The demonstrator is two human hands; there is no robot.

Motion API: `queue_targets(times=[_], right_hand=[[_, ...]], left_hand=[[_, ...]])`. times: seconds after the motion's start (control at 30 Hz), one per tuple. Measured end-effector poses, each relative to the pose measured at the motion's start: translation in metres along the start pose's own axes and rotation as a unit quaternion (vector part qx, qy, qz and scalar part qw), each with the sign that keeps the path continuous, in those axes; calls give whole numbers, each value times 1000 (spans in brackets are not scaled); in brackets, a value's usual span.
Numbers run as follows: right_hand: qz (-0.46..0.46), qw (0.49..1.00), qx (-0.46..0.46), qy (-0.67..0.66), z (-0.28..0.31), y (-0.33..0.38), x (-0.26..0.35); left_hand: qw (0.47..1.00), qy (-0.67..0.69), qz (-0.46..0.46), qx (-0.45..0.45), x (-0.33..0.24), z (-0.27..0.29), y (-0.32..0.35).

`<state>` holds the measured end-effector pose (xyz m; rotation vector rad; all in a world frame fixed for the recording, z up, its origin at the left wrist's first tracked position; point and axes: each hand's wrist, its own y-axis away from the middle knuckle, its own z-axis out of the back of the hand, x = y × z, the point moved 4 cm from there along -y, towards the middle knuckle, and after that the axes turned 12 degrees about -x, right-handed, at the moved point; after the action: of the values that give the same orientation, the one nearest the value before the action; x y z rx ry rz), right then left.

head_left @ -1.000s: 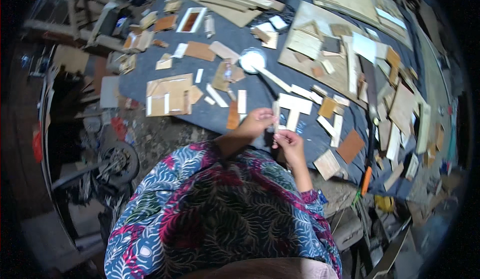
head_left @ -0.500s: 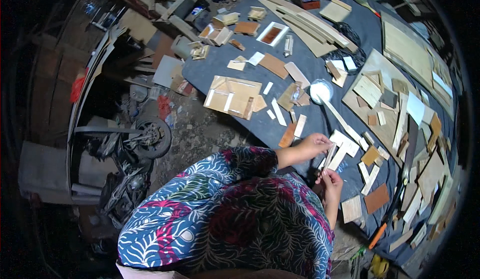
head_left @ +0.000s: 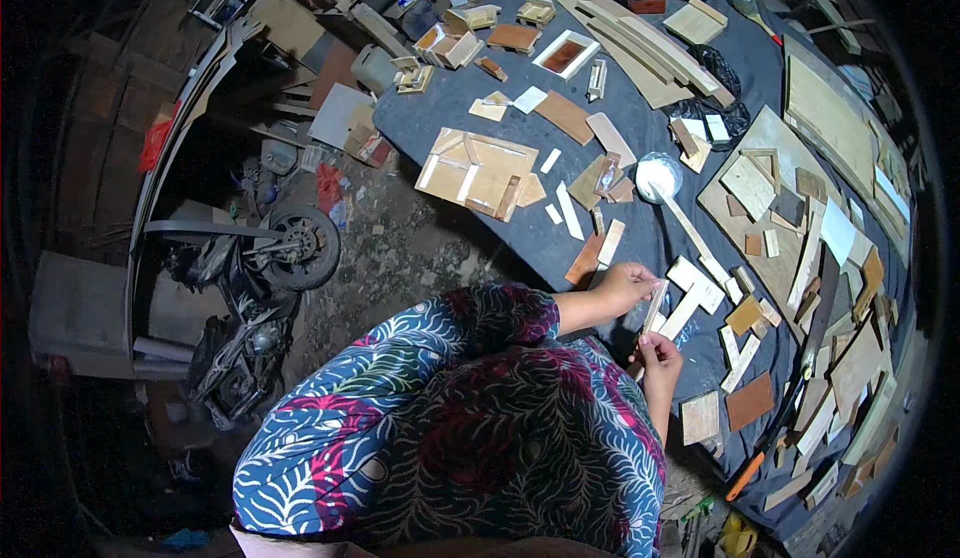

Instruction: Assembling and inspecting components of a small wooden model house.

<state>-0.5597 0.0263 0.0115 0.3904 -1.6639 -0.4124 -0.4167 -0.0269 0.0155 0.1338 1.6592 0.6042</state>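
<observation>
A dark cloth-covered table [head_left: 450, 108] fills your view's upper right, bearing a plywood board [head_left: 778, 276] strewn with offcuts. Nearer you lies a T-shaped wooden piece [head_left: 683, 305]. Just left of it, your left hand [head_left: 627, 284] pinches a narrow wooden strip's [head_left: 655, 306] far end; your right hand [head_left: 657, 353] pinches its near end.

Over there, one could reach across bare table [head_left: 645, 243] between the pale strip [head_left: 611, 243] and the slanting stick [head_left: 690, 228]. Just right of the left grip [head_left: 628, 286], T-shaped wood [head_left: 697, 286] blocks the way.
</observation>
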Motion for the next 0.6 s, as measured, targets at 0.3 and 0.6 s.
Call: queue_targets(times=[0.3,0.6], right_hand=[[-139,973,100,-156,-9,-1,-7],[-118,963,70,-231,-3,5,-6]], left_hand=[[999,7,-38,-9,10,16,-5],[985,-63,-108,-123,14,36,-20]])
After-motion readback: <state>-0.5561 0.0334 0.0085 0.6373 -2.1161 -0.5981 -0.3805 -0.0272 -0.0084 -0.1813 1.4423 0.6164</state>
